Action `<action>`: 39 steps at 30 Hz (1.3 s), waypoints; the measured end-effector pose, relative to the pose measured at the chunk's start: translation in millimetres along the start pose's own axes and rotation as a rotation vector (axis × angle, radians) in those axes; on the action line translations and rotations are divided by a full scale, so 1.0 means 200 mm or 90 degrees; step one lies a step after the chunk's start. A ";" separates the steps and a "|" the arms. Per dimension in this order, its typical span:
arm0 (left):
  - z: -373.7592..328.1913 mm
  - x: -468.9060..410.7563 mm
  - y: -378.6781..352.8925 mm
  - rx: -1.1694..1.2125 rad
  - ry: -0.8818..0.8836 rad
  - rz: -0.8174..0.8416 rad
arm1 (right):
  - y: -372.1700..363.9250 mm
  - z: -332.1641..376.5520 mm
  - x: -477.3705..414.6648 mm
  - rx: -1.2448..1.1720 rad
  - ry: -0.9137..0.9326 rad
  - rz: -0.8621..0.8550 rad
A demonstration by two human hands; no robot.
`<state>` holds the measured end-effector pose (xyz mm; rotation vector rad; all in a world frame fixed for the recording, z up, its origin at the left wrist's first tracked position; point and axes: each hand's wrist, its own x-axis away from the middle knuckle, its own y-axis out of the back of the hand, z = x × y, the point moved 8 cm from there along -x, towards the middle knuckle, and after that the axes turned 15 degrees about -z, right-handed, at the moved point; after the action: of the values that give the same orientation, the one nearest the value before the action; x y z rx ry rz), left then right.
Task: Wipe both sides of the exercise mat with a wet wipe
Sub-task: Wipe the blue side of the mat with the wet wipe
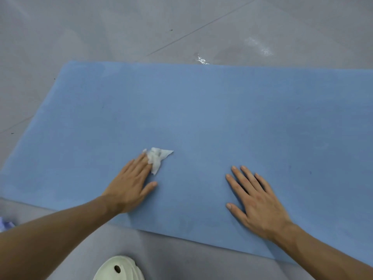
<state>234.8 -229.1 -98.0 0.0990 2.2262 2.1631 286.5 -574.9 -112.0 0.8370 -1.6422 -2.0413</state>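
The blue exercise mat [201, 118] lies flat on the grey floor [101, 27], filling the middle of the frame. My left grip [129, 186], lower left of centre, presses the crumpled white wet wipe [157, 158] onto the mat with straight fingers, not curled round it. My right grip [256, 199] lies flat and spread on the mat at lower right, holding nothing. I judge this side is mid-wipe. To do it well, I'd pin the mat with the right palm and sweep overlapping passes out to the edges before flipping it.
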 end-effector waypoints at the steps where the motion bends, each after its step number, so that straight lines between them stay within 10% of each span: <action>1: -0.11 -0.01 0.00 0.007 -0.060 -0.008 | 0.00 -0.01 0.00 -0.003 -0.006 0.001; 11: -1.05 -0.14 -0.02 0.126 -0.383 0.040 | 0.04 -0.32 -0.02 0.014 -0.226 0.016; 24: -0.16 -0.72 0.04 0.052 0.142 0.023 | 0.07 -0.39 0.00 0.015 -0.316 0.084; 39: -1.28 -0.80 -0.01 0.174 -0.298 0.049 | 0.06 -0.54 -0.16 0.028 -0.386 0.142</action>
<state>375.9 -496.2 -96.0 0.6350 2.2348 1.6272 380.3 -637.3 -109.2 0.0180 -1.9750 -2.2247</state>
